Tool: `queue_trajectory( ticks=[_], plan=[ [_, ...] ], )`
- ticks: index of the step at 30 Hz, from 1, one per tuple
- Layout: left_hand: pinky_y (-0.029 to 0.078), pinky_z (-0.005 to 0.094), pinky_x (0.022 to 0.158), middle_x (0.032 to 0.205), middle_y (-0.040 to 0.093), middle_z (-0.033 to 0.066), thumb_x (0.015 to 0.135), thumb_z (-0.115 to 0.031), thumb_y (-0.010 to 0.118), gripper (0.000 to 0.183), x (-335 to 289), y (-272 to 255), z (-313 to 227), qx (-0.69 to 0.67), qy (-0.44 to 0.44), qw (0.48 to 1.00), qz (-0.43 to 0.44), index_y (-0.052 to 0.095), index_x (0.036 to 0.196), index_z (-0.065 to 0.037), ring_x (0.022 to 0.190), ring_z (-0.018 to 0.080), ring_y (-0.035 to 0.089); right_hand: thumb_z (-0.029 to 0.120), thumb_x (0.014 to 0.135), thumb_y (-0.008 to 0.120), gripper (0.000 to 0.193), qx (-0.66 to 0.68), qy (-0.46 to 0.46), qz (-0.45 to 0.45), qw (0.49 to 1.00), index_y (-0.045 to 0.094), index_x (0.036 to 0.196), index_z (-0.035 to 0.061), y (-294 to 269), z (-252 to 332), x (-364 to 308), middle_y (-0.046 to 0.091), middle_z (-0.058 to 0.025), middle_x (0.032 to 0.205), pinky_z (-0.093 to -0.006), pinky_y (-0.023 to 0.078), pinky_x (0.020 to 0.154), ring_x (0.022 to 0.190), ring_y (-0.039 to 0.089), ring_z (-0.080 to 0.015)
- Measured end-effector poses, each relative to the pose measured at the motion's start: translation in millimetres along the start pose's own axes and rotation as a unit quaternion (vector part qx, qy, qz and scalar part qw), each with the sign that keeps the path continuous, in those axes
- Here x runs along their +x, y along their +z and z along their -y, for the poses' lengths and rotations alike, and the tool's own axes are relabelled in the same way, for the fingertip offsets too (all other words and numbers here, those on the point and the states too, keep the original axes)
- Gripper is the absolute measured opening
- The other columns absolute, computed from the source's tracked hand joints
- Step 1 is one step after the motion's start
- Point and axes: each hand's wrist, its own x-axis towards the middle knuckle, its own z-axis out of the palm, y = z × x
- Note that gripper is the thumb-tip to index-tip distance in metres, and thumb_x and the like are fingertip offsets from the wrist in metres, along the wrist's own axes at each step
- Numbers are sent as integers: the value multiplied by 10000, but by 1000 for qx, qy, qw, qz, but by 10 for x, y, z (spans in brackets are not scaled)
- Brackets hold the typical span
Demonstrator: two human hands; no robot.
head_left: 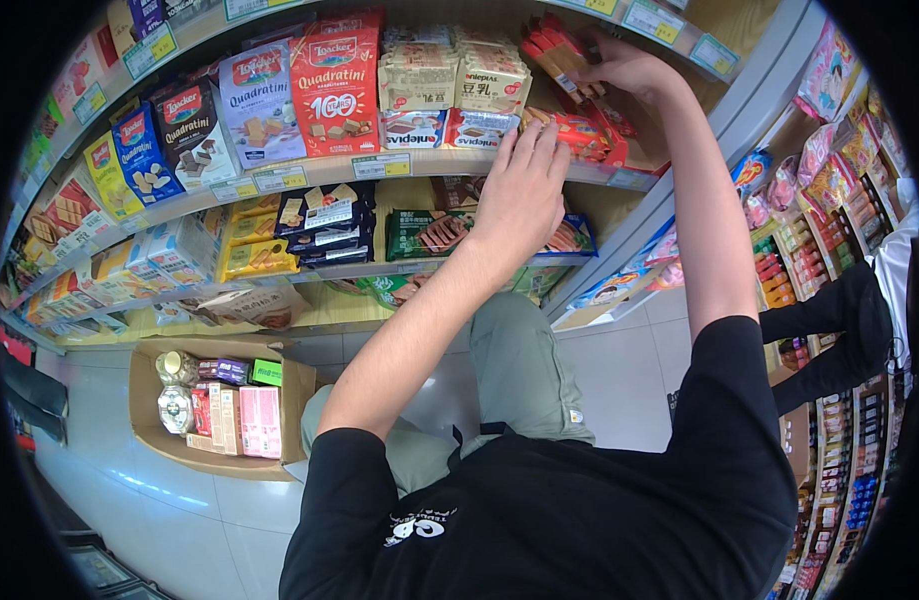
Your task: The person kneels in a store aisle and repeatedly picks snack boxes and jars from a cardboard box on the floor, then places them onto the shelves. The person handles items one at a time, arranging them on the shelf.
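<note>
My left hand (520, 190) lies flat with its fingers together against the front edge of a wooden shelf (419, 162), its fingertips touching red snack packs (585, 133) that lie there. Higher up, my right hand (629, 68) grips long red boxes (552, 52) that stand tilted in a row at the shelf's right end. To the left of them sit cream-coloured cartons (451, 72) on top of flat wafer packs (444, 128).
A big red wafer bag (335, 88) and blue and brown bags fill the shelf to the left. Lower shelves hold more packets. An open cardboard box (219, 405) with jars and pink boxes stands on the tiled floor. Another snack rack (829, 180) rises at the right.
</note>
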Motion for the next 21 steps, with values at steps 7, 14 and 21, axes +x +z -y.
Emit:
queue_trajectory(
  ticks=[7,14,21],
  plan=[
    [294,515,1268,1543,503,206,888,-262,726,643,-5,-26,12,-11,0,1000,-3,554,1449,2,1492,353,412,235,897,847,883,-22,-11,74,997,360,1612,57,28,-167,81,604,-206,1438,-385,466,1091,1276,590,-293],
    [303,526,1263,1552,469,215,860,-271,780,710,-5,-42,-6,-20,-1,1000,7,517,1454,16,1499,368,395,211,877,862,904,-156,-6,146,977,347,1599,38,-4,-16,125,586,-222,1449,-383,430,1150,1334,566,-299],
    [305,529,1261,1549,470,224,860,-269,781,709,7,-56,-19,-17,-1,1000,12,517,1451,20,1490,378,407,199,864,862,907,-160,59,212,962,341,1587,30,29,54,260,647,-226,1346,-395,531,1018,1178,661,-301]
  ],
)
